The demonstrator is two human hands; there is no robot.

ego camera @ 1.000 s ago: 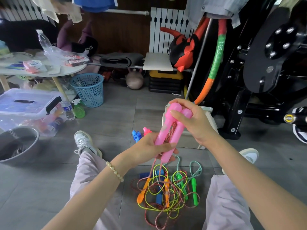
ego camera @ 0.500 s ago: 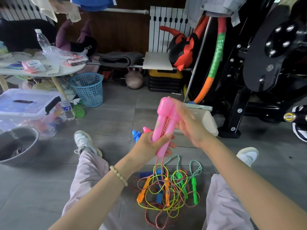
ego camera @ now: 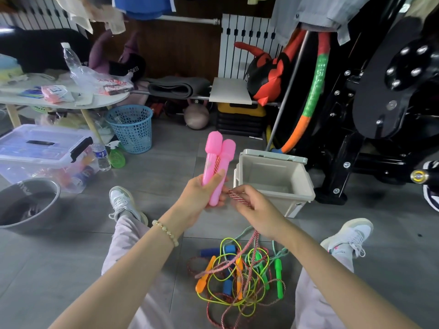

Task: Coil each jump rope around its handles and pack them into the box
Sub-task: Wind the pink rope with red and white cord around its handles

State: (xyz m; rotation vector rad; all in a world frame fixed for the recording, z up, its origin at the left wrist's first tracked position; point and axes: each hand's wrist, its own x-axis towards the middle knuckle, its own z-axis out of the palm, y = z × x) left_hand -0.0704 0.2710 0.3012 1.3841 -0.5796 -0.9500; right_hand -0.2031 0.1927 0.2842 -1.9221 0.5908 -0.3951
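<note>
Our left hand (ego camera: 198,198) grips the pink handles (ego camera: 217,167) upright; our right hand (ego camera: 257,210) pinches the red-white rope (ego camera: 238,198) just right of them.

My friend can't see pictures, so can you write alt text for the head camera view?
The left hand holds two pink handles upright while the right hand pinches their red-and-white rope. An open box stands behind them, and a tangle of other ropes lies on the floor below.
</note>
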